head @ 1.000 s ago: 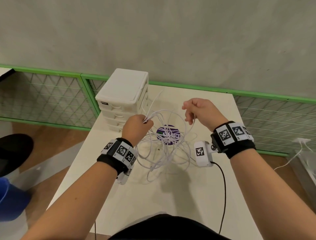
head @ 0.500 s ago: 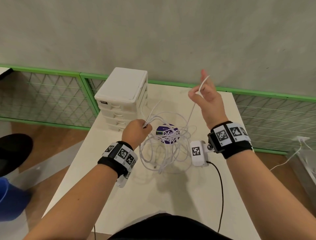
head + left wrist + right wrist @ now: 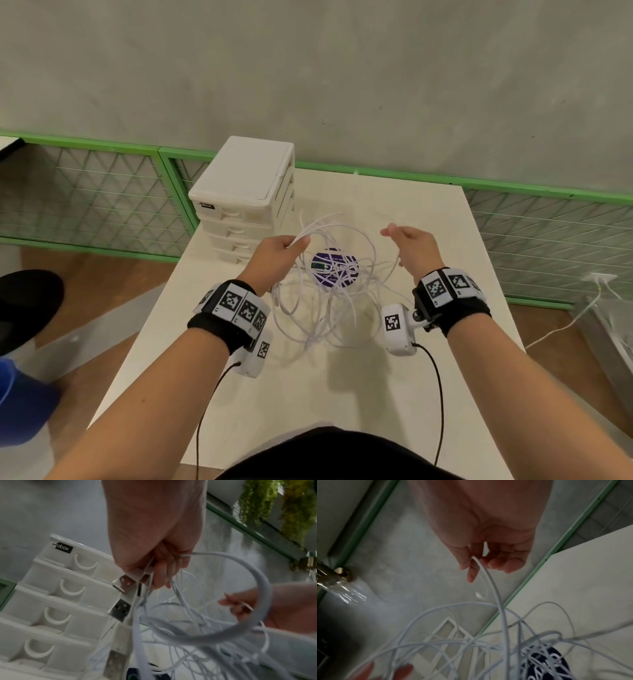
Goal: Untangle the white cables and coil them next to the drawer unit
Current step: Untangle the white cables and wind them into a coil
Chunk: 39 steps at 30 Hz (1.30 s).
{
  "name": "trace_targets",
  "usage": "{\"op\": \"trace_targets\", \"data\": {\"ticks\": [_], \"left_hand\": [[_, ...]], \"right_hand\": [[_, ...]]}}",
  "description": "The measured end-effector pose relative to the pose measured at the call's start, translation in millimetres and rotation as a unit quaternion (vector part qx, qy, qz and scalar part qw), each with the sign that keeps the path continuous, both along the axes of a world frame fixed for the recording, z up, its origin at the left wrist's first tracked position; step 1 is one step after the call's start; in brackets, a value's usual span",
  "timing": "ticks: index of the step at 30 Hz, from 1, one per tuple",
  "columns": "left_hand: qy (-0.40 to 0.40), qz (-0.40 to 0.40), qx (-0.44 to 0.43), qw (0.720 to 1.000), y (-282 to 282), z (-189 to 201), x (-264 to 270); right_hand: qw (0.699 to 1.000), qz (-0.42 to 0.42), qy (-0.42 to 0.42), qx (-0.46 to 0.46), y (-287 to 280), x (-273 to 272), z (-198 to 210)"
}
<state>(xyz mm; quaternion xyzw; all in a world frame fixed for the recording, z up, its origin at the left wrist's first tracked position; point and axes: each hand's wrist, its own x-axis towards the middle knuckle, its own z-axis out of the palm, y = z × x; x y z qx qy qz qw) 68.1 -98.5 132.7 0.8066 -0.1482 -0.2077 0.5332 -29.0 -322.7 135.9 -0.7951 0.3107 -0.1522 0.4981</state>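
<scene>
Gripping white cables [image 3: 325, 291], left hand [image 3: 277, 257]; right hand [image 3: 488, 555] pinches one

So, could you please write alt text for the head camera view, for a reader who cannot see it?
Over a pale table, a left hand grips a bunch of tangled white cables beside a white drawer unit. The right hand holds one cable end. The loops hang over a purple disc.
</scene>
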Motion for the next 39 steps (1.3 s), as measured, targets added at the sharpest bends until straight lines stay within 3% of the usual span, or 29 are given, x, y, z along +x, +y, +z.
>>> {"op": "trace_targets", "data": {"ticks": [7,9,11,14,18,20,27,31,35,39], "left_hand": [[0.023,-0.003,-0.052,0.998,0.8,18.5,-1.9],[0.008,-0.025,-0.045,0.999,0.6,22.7,-3.1],[-0.034,-0.061,-0.016,0.997,0.6,27.8,-5.3],[-0.107,-0.108,0.041,0.988,-0.3,34.6,-7.5],[-0.189,-0.135,0.079,0.969,-3.6,45.8,-12.7],[-0.194,-0.133,0.065,0.97,-3.9,49.9,-13.2],[-0.157,-0.089,-0.064,0.982,-2.8,68.6,-12.9],[-0.171,-0.06,-0.128,0.975,-10.0,79.0,-15.4],[-0.193,0.041,-0.196,0.96,-6.9,85.3,-6.7],[-0.192,0.072,-0.198,0.958,-3.4,82.4,-3.1]], "right_hand": [[0.978,0.035,0.19,-0.073,-6.2,-1.7,-20.5],[0.986,0.023,0.135,-0.096,-1.9,1.5,-12.3],[0.992,0.043,-0.012,-0.118,5.1,5.4,2.3],[0.962,0.136,-0.152,-0.18,16.3,12.7,26.4],[0.94,0.272,-0.096,-0.18,25.6,23.7,42.7],[0.942,0.29,-0.073,-0.154,28.8,24.4,41.6],[0.959,0.264,-0.088,0.044,30.6,9.3,35.5],[0.975,0.207,-0.068,-0.045,27.3,11.6,34.1],[0.988,0.08,-0.102,-0.087,7.4,11.8,39.4],[0.984,0.053,-0.083,-0.15,-9.0,8.5,42.5]]}}
